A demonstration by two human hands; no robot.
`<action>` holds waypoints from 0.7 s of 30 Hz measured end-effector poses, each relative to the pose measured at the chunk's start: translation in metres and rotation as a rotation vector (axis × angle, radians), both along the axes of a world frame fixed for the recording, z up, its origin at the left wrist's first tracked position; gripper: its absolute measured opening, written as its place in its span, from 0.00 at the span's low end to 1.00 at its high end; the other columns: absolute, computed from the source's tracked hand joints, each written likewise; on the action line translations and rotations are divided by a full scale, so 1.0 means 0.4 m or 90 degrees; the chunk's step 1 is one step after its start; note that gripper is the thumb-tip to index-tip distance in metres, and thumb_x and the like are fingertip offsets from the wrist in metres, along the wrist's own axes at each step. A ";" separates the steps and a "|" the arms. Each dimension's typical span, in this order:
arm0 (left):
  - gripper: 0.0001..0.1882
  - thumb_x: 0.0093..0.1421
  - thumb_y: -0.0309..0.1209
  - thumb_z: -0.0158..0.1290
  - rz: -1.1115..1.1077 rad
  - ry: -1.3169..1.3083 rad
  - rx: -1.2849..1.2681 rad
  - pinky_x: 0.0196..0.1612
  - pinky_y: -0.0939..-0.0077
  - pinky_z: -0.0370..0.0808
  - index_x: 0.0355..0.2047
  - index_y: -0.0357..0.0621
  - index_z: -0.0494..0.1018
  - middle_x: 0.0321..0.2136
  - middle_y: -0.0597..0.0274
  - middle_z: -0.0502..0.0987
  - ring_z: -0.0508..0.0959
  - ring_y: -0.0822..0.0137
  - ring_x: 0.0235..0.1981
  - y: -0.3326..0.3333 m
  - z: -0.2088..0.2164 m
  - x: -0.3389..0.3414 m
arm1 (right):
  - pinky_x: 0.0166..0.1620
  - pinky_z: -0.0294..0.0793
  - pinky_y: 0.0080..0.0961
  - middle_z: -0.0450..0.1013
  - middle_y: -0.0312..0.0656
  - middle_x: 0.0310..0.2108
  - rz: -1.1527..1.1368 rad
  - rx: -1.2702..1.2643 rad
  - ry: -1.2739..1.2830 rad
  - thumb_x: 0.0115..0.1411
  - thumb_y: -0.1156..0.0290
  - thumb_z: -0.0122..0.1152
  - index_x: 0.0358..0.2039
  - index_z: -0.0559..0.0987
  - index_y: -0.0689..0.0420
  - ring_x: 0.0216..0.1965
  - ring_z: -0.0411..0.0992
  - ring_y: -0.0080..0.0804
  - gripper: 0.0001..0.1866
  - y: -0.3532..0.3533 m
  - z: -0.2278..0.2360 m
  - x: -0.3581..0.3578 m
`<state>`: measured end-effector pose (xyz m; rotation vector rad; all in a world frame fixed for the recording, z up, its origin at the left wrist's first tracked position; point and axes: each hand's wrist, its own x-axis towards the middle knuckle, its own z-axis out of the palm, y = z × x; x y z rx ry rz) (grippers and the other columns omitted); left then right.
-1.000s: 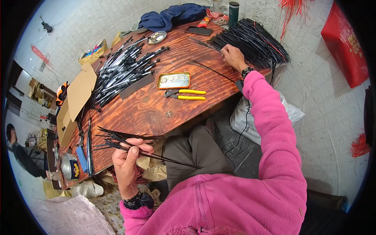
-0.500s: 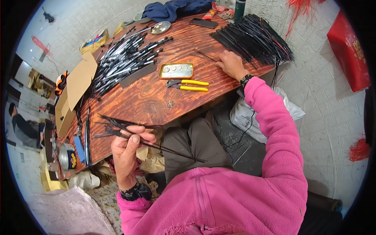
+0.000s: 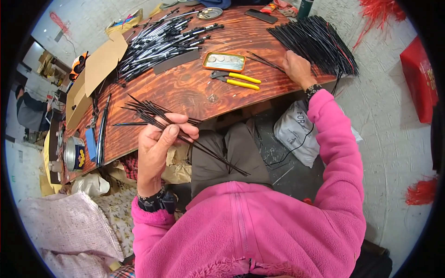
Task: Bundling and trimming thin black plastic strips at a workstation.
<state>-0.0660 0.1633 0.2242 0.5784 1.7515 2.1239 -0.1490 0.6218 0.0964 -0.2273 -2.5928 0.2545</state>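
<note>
My left hand (image 3: 157, 146) is raised before the table's front edge, its thumb and fingers closed around a loose bundle of thin black rods (image 3: 215, 159). The rods fan out at both ends, one end over the tabletop and the other over my lap. At the table's right side my right hand (image 3: 299, 69) is closed on a few thin black rods (image 3: 264, 60) that stick out to its left; its fingertips are partly hidden. Just beyond it lies a large pile of similar black rods (image 3: 320, 44).
Yellow-handled pliers (image 3: 236, 79) and an open tin (image 3: 225, 61) lie mid-table. Farther left are a heap of black-and-silver rods (image 3: 162, 44) and an open cardboard box (image 3: 99, 65). A phone (image 3: 261, 16) lies at the back. A white bag (image 3: 296, 132) is below the table edge.
The whole view has shifted. My right hand has moved slightly right and nearer along the table, with more rods showing from it. My left hand still holds its bundle.
</note>
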 end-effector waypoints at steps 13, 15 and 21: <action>0.15 0.70 0.31 0.48 -0.017 0.024 -0.002 0.44 0.69 0.80 0.50 0.32 0.72 0.38 0.49 0.82 0.82 0.62 0.39 -0.001 -0.013 -0.003 | 0.38 0.75 0.47 0.78 0.51 0.32 0.010 0.076 -0.021 0.60 0.59 0.60 0.29 0.78 0.58 0.35 0.77 0.51 0.14 -0.014 -0.038 0.011; 0.14 0.71 0.30 0.48 -0.036 0.018 0.015 0.44 0.69 0.79 0.50 0.32 0.71 0.39 0.49 0.82 0.82 0.62 0.39 -0.001 -0.012 -0.011 | 0.38 0.75 0.47 0.77 0.51 0.32 -0.016 0.072 -0.040 0.59 0.58 0.59 0.29 0.78 0.58 0.36 0.77 0.52 0.15 -0.015 -0.030 -0.004; 0.15 0.71 0.31 0.46 -0.070 -0.020 0.008 0.45 0.70 0.79 0.50 0.31 0.71 0.39 0.50 0.82 0.82 0.62 0.41 -0.002 0.053 0.011 | 0.30 0.69 0.32 0.73 0.38 0.25 0.088 -0.260 0.094 0.64 0.63 0.59 0.32 0.75 0.61 0.27 0.71 0.28 0.13 0.039 0.022 0.095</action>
